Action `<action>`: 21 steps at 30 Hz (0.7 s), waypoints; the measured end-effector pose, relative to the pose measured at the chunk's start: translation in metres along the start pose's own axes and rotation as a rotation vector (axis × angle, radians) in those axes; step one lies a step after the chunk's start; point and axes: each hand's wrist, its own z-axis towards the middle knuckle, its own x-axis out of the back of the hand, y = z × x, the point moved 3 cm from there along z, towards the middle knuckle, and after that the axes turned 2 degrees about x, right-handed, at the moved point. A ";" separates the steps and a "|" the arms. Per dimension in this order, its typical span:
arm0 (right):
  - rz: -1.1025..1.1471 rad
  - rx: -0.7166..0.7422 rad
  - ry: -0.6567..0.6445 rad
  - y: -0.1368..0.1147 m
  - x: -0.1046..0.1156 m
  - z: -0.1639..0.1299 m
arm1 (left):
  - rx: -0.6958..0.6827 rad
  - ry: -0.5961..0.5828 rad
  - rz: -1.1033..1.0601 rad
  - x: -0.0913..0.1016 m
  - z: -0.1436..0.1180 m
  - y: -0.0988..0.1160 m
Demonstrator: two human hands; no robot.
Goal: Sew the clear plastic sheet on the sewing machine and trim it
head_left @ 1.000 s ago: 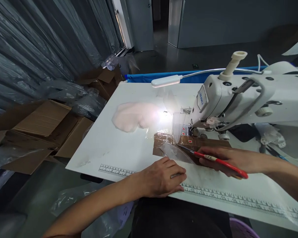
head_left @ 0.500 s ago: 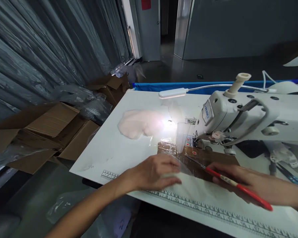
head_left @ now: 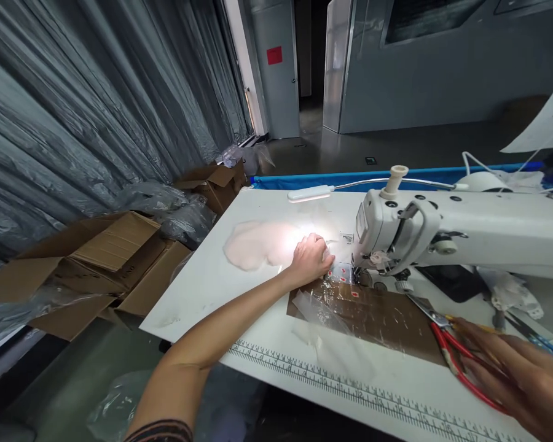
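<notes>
My left grip (head_left: 311, 259) lies low over the worktop (head_left: 198, 304), fingers bunched and curled at the edge of the soft, sheer fabric (head_left: 251, 247); I cannot tell whether the fingertips pinch it. The fabric is a pale pinkish, see-through heap with rounded, cloudy edges, spread left of my knuckles and washed out by glare nearest to them.

My right grip (head_left: 507, 374) is closed around the scissors (head_left: 451, 353), well apart from my left: smooth red handles in long bowed loops, and slim grey metal blades pointing toward the foot of the sewing machine (head_left: 483, 224). That machine is hard, glossy white, with a blocky rounded head and a thick horizontal arm.

Just in front of its needle area lies a flat brown sheet (head_left: 396, 322), shiny and creased, with a filmy translucent scrap (head_left: 320, 310) across its left part. Small red marks dot the smooth metal plate (head_left: 343, 274) beside my left fingers. A slender white lamp (head_left: 309, 193) hangs from a ribbed, bendy metal neck, and a printed black ruler scale (head_left: 341, 387) runs along the worktop's near edge. Left of the worktop, a stiff cardboard box (head_left: 115, 242) gapes with angular flaps near crinkled clear plastic (head_left: 184, 215).
</notes>
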 end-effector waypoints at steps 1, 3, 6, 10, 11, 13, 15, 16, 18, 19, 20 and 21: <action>-0.023 0.037 0.023 0.001 0.002 -0.002 | -0.013 -0.006 -0.010 0.002 -0.002 0.001; -0.059 0.057 0.064 0.000 0.008 -0.003 | -0.035 -0.009 -0.030 0.011 -0.005 0.001; 0.004 0.021 0.086 -0.011 0.017 0.002 | -0.017 0.031 0.061 0.030 -0.007 0.001; 0.088 -0.003 0.064 -0.033 0.017 0.013 | 0.031 0.030 0.359 0.044 -0.017 0.011; 0.096 -0.006 0.072 -0.037 0.015 0.016 | 0.012 -0.043 0.355 0.042 -0.022 0.016; 0.109 0.002 0.084 -0.043 0.010 0.020 | -0.076 -0.262 0.200 0.032 -0.035 0.027; 0.124 0.032 0.075 -0.048 0.007 0.022 | -0.176 -0.436 -0.025 0.024 -0.044 0.037; 0.133 0.037 0.062 -0.049 0.008 0.023 | -0.202 -0.464 -0.112 0.023 -0.045 0.040; 0.161 0.024 0.036 -0.049 0.015 0.021 | -0.210 -0.421 -0.180 0.025 -0.037 0.039; 0.178 0.016 0.029 -0.047 0.020 0.019 | -0.214 -0.374 -0.169 0.027 -0.030 0.037; 0.199 0.002 0.038 -0.043 0.027 0.017 | -0.232 -0.336 -0.138 0.028 -0.021 0.035; 0.220 -0.020 0.063 -0.037 0.034 0.015 | -0.272 -0.321 -0.099 0.027 -0.013 0.034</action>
